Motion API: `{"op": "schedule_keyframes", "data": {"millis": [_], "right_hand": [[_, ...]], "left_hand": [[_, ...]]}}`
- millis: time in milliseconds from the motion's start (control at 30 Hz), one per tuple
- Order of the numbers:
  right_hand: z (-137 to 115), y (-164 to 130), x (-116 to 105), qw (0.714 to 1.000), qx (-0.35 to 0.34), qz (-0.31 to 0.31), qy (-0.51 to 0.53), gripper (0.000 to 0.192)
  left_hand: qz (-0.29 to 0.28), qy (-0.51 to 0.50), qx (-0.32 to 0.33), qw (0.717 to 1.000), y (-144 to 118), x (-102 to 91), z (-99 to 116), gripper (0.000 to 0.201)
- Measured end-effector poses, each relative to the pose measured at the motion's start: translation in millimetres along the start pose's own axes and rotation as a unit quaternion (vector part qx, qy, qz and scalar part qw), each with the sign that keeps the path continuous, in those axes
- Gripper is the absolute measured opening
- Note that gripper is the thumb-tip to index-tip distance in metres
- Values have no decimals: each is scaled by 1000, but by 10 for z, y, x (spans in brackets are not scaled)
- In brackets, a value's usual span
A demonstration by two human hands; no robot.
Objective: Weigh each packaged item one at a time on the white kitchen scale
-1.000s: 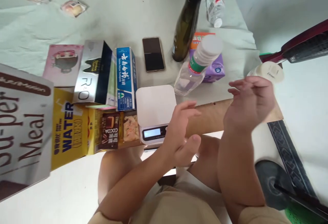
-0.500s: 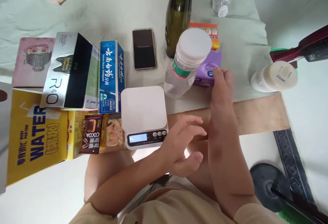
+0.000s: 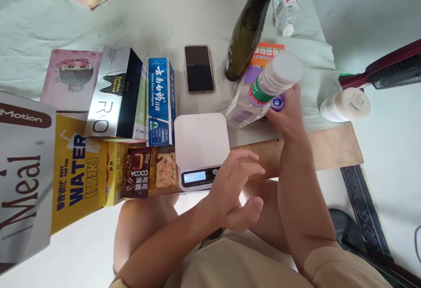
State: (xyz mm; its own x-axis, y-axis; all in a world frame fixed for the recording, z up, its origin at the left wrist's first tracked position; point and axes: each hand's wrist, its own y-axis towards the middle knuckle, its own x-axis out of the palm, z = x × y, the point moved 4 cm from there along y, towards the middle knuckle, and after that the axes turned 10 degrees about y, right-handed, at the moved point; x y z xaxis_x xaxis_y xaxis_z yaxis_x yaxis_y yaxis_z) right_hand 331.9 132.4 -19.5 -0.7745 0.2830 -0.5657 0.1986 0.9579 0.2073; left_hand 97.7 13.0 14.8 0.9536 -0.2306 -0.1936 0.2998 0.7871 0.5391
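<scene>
My right hand [image 3: 289, 114] reaches over the wooden table edge [image 3: 329, 147] and closes its fingers on a purple pack [image 3: 278, 102], which lies behind a clear water bottle [image 3: 250, 99] with a white cap. Most of the pack is hidden by the hand and the bottle. My left hand [image 3: 235, 187] hovers with loose, spread fingers just right of the front of a white kitchen scale [image 3: 200, 141], holding nothing. The scale's platform is bare and its display faces me.
A dark green glass bottle [image 3: 246, 29], an orange box [image 3: 267, 51] and a phone [image 3: 198, 68] lie behind. A blue toothpaste box [image 3: 160, 99], a silver-black box [image 3: 115, 95], a yellow WATER box [image 3: 79, 169] and a cocoa packet [image 3: 136, 176] sit left. A white jar [image 3: 345, 103] stands right.
My right hand came down from mid-air to the purple pack and has closed further around it. The left hand stayed near the scale's front. The view shifted slightly.
</scene>
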Motion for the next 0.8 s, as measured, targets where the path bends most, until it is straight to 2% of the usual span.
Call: {"op": "schedule_keyframes", "data": {"millis": [133,267,433,567,700,800], "right_hand": [[-77,-17,-91,999,23,-13,-23,83],[-82,-78,-140,999,35,-18,-31,81],[89,-286,-358,998,38,40,-27,92],[208,-528,-601,995,44,82,-26,90],[166,-736,-733,996,41,66,-44,84],[87,-851,-814,998,7,52,-37,77]], "left_hand": [[14,-5,13,1000,17,-17,14,39],[11,2,12,1000,28,13,-1,39],[5,13,10,1000,49,61,-11,40],[-7,19,8,1000,67,117,-17,37],[-21,50,-12,998,63,198,-52,34],[-15,61,-25,998,58,239,-90,34]]}}
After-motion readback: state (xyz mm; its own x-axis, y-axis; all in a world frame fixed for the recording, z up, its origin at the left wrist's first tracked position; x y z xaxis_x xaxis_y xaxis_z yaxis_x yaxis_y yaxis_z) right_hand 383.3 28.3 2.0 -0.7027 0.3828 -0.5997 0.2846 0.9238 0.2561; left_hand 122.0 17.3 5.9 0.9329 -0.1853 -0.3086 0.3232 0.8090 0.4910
